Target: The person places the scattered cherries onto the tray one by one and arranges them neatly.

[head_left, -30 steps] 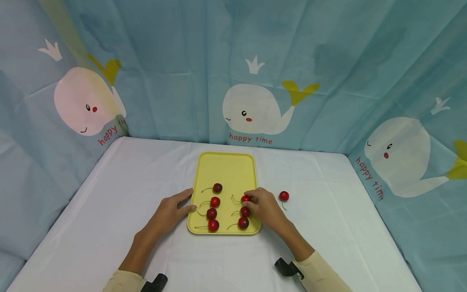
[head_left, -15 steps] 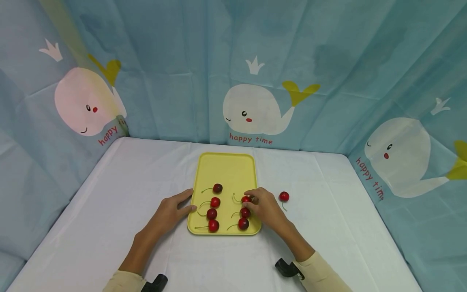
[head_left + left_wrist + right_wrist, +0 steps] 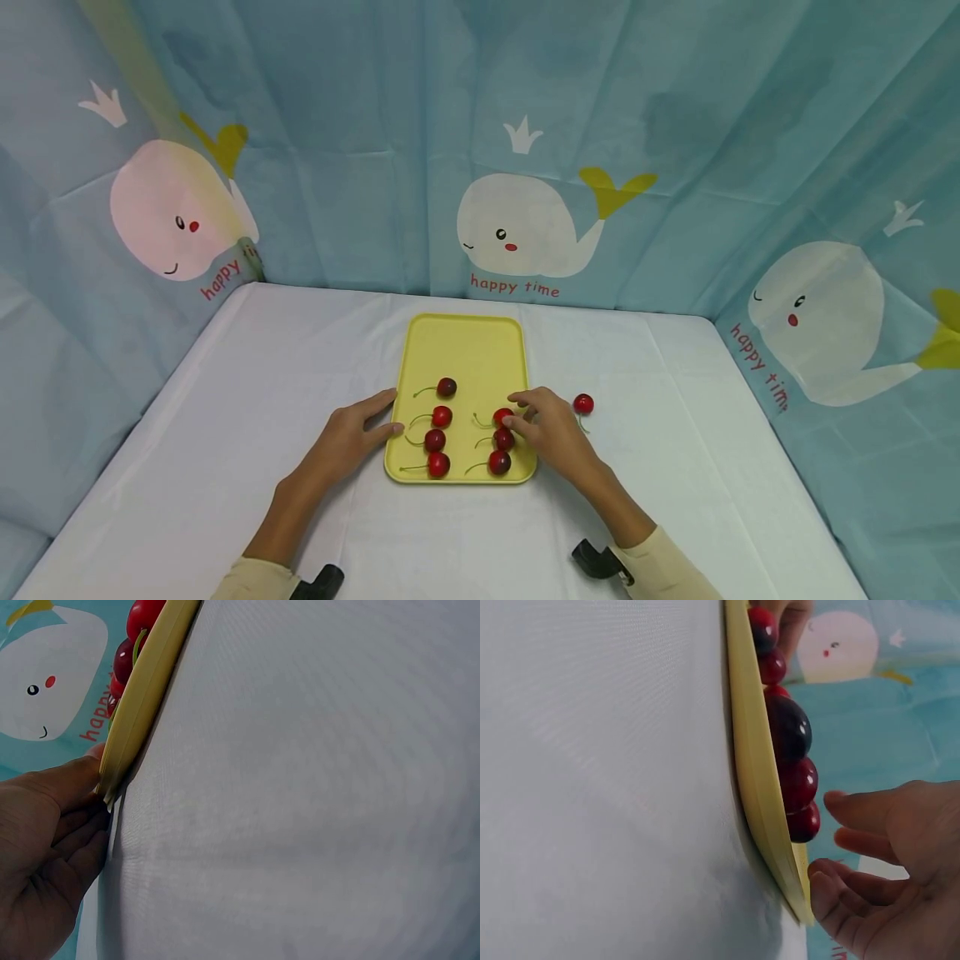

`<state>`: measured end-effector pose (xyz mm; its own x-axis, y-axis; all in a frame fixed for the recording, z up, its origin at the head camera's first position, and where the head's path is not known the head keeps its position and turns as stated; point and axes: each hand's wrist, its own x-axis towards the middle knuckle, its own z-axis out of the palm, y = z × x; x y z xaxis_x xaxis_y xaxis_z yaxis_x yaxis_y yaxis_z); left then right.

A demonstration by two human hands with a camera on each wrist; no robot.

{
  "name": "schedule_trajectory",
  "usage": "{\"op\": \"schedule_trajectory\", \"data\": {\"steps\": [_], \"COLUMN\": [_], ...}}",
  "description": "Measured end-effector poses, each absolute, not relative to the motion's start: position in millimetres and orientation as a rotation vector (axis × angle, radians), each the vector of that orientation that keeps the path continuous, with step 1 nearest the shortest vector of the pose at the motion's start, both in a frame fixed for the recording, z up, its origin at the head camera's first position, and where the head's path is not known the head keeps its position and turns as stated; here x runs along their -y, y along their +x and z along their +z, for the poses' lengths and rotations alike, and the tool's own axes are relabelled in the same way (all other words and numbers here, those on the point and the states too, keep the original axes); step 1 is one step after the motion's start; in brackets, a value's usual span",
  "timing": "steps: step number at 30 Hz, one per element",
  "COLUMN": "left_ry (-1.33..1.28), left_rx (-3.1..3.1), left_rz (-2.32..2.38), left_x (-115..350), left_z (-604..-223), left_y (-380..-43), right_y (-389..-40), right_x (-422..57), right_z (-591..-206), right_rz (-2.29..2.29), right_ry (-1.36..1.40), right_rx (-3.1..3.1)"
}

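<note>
A yellow tray (image 3: 465, 342) lies on the table, bearing red cherries with green stems in two columns. My left hand (image 3: 360, 425) rests at its left edge, thumb and fingertips touching the rim (image 3: 142, 705). By the right column's top cherry (image 3: 502, 417), my right hand (image 3: 551, 429) hovers over the right rim with thumb and fingers spread. In the right wrist view that hand (image 3: 900, 862) stands apart from the cherries, holding nothing. Below the top cherry sit a second cherry (image 3: 503, 439) and a darker one (image 3: 499, 462). The left column's farthest cherry (image 3: 446, 387) sits slightly apart.
One loose cherry (image 3: 583, 404) lies on the white tablecloth (image 3: 675, 467), right of the tray and close to my right hand. Blue curtains (image 3: 360, 208) with printed whales enclose the table's back and sides.
My right hand has let go of the right column's top cherry and moved slightly right. That cherry sits a little nearer the one below it. My left hand stays in place.
</note>
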<state>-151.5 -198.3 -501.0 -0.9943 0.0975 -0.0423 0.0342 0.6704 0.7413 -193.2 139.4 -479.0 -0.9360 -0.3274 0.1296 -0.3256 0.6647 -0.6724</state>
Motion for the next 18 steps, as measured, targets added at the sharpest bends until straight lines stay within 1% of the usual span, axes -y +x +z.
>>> {"op": "schedule_trajectory", "data": {"steps": [18], "left_ry": [0.136], "left_rx": [-2.809], "left_rz": [1.237], "left_x": [199], "left_z": [-501], "left_y": [-152], "right_y": [-191], "right_x": [-163], "right_z": [-473], "right_rz": [-1.178], "right_ry": [-0.517], "right_rx": [-2.972]}}
